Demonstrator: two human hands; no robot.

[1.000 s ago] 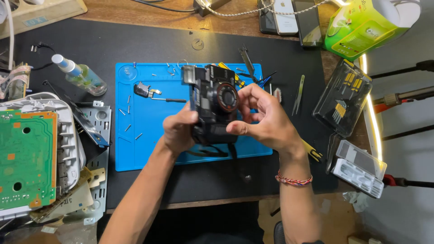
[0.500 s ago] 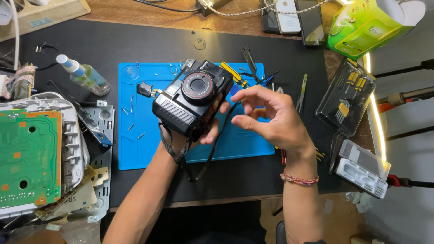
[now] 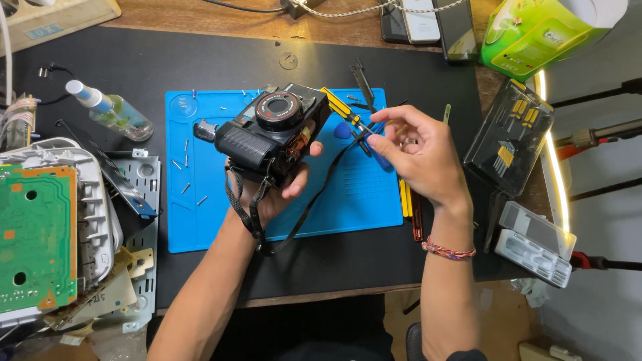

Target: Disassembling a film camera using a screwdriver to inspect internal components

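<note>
**Camera swung lens-up, right hand now on a screwdriver**

Since half a second ago: right hand has left the camera body and closed its fingertips on a tool; camera sits a bit further left in the left palm, lens facing up.

Left to right:
- Bench edge: green printed circuit board (image 3: 35, 241) on a white plastic housing (image 3: 87, 200), loose metal brackets around it. Clear spray bottle with white cap (image 3: 114, 112) lying behind.
- Surface: black desk mat (image 3: 200, 60) over a wooden tabletop (image 3: 221, 15); blue silicone repair mat (image 3: 200, 220) in the middle, small screws scattered on its left part.
- Left hand (image 3: 277, 190) cupped under the black compact film camera (image 3: 274, 130), fingers curled round its side, firm hold. Camera is above the blue mat, tilted, its black strap (image 3: 244, 204) hanging over the wrist.
- Right hand (image 3: 421, 150) pinches a small blue-handled screwdriver (image 3: 374, 150) between thumb and fingertips, other fingers loosely curled; just right of the camera, not touching it. Woven bracelet on the wrist.
- Yellow-and-black tools (image 3: 408, 200) at the mat's right edge.
- Black bit case (image 3: 511, 137), clear plastic box (image 3: 538, 244), green carton (image 3: 535, 33) at top right.
</note>
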